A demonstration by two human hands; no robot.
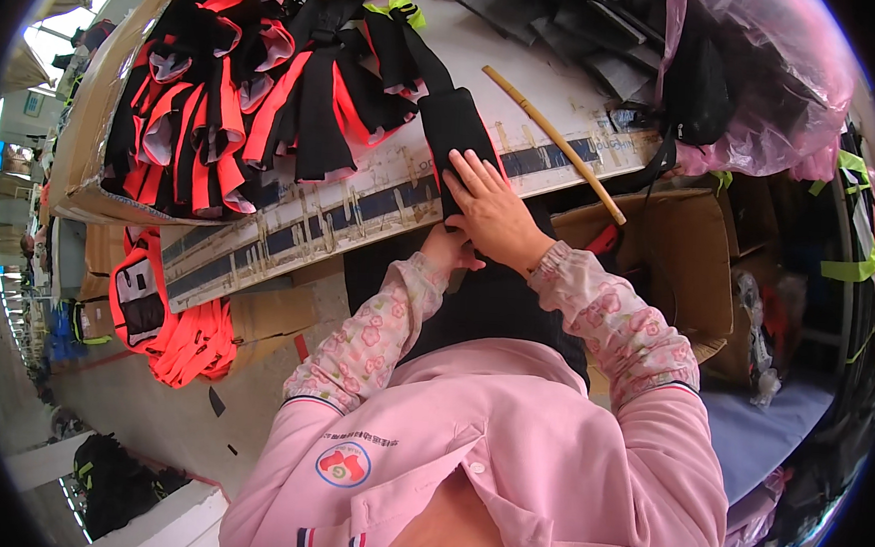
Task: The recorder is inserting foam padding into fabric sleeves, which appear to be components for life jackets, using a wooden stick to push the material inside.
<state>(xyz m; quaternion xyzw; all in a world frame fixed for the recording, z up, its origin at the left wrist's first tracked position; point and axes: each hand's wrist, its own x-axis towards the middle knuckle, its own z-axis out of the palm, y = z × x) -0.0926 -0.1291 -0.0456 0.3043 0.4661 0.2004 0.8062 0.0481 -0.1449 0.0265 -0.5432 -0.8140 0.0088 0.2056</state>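
A black padded strap point(457, 122) with orange edging lies across the near edge of the worktable, a narrower black band running from its far end. My right hand point(496, 212) rests flat on the pad, fingers stretched out and pointing away from me. Just below it, my left hand point(446, 248) is closed round the strap's near end at the table edge. Part of the left fingers and that end of the strap are hidden. To the left, several black and orange fabric strips point(312, 115) hang in a folded pile, touching a cardboard box.
The cardboard box point(100, 143) stands at the left of the worktable point(371, 214). A bamboo stick point(556, 145) lies at the right. Grey foam pieces point(543, 14) and a pink plastic bag point(790, 85) sit farther back. Orange pieces point(193, 344) hang below the table; an open carton point(694, 259) stands right.
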